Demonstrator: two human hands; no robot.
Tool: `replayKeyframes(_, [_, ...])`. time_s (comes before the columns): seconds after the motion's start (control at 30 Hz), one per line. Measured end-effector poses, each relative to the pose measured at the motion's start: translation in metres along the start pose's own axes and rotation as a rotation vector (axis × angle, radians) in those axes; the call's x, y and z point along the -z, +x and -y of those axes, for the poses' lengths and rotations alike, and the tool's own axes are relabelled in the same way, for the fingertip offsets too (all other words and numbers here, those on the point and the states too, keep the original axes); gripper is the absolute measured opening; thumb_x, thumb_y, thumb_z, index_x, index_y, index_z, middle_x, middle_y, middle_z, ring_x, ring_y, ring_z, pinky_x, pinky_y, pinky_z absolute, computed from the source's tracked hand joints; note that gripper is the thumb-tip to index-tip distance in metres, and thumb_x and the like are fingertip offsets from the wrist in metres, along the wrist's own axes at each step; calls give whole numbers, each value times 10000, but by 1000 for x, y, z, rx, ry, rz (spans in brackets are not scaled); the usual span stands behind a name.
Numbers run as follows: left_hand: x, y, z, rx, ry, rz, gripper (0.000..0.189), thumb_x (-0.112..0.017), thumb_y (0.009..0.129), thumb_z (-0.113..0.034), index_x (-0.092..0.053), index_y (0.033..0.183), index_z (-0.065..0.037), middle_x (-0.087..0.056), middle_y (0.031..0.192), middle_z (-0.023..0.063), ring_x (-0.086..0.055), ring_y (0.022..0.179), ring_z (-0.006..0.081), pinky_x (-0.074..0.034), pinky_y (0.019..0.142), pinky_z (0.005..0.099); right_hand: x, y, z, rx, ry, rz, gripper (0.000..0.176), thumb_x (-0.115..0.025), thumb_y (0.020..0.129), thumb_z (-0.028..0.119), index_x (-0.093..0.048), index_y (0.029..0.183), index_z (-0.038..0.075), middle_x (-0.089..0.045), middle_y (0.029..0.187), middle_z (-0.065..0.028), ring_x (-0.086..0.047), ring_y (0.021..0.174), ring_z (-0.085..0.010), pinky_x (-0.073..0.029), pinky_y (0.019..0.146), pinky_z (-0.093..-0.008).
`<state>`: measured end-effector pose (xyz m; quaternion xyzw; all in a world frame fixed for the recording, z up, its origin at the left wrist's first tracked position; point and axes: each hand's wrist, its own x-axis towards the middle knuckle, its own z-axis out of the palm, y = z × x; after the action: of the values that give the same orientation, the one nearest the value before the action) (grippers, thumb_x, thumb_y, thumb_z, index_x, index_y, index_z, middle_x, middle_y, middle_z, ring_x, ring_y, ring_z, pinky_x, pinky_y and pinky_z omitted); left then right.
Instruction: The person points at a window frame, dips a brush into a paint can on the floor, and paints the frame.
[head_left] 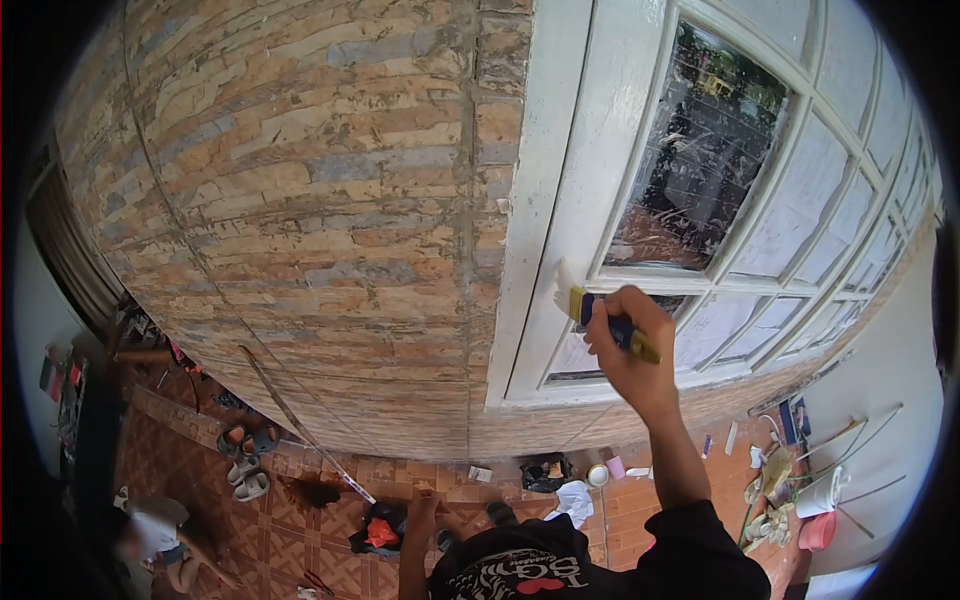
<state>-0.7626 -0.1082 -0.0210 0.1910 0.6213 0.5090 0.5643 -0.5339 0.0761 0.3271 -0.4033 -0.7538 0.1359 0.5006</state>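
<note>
My right hand [635,340] is closed around the handle of a paintbrush [622,332], a dark blue one with an olive end. The brush's pale bristles touch the white window frame [545,290], just below and left of a dark glass pane [700,150]. Lower down, my left hand [425,500] hangs near my body, away from the frame. It is small in view, and its fingers do not show clearly enough to tell whether they hold anything.
A stone-clad wall [330,200] adjoins the frame. A long stick [305,425] leans against it. Sandals [248,475], a black bag [547,472], a white cup [598,475] and a white bucket [820,493] stand on the tiled floor. Another person [165,535] is at lower left.
</note>
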Motion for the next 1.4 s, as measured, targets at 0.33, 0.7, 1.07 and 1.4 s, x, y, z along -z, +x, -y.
replayKeyframes(0.33, [-7, 14, -6, -80, 3, 70, 183, -502, 891, -195, -491, 985, -39, -570, 800, 63, -603, 689, 152, -475, 629, 268, 25, 97, 51, 577, 215, -615, 102, -596, 844, 6, -542, 764, -24, -612, 728, -110, -629, 610, -137, -490, 555, -225])
replayKeyframes(0.7, [-10, -2, 6, 29, -25, -32, 213, -534, 867, -228, -502, 959, -39, -577, 815, 65, -600, 686, 156, -485, 611, 272, -38, -25, -29, 366, -139, -226, 126, -610, 786, -56, -497, 749, -16, -549, 776, -166, -561, 598, -272, -452, 529, -332])
replayKeyframes(1.07, [-14, 9, 5, -42, -24, -36, 199, -507, 885, -204, -498, 978, -29, -587, 762, 73, -615, 687, 179, -494, 625, 294, 23, 50, 27, 427, 47, -415, 74, -570, 842, -38, -529, 783, -22, -587, 826, -146, -630, 642, -151, -495, 542, -249])
replayKeyframes(1.4, [-40, 21, 5, -32, -38, -48, 253, -525, 902, -256, -475, 1026, -41, -567, 792, 77, -608, 709, 179, -497, 578, 274, -12, 63, -9, 625, -8, -547, 175, -640, 752, -91, -570, 887, -5, -584, 942, -195, -621, 746, -222, -496, 624, -260])
